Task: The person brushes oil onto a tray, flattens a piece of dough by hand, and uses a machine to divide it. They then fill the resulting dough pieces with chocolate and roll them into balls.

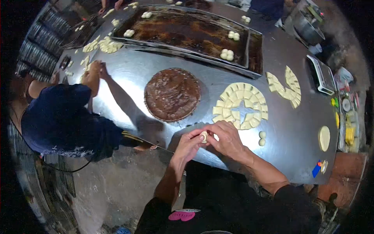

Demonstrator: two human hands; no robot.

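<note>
Near the table's front edge, my left hand (189, 144) and my right hand (226, 137) meet around a small piece of pale dough (203, 136), with the fingers of both closed on it. Just beyond them, cut dough pieces (244, 93) lie in a ring on the metal table (218, 78). A round mass of brown filling (172, 94) sits behind my left hand. Two dough balls (262, 138) rest to the right of my right hand.
Large dark trays (187, 33) with clusters of dough balls (227, 54) stand at the back. A co-worker (70, 117) leans over the left side. On the right are a scale (322, 74), a flat dough disc (324, 138) and a blue object (316, 169).
</note>
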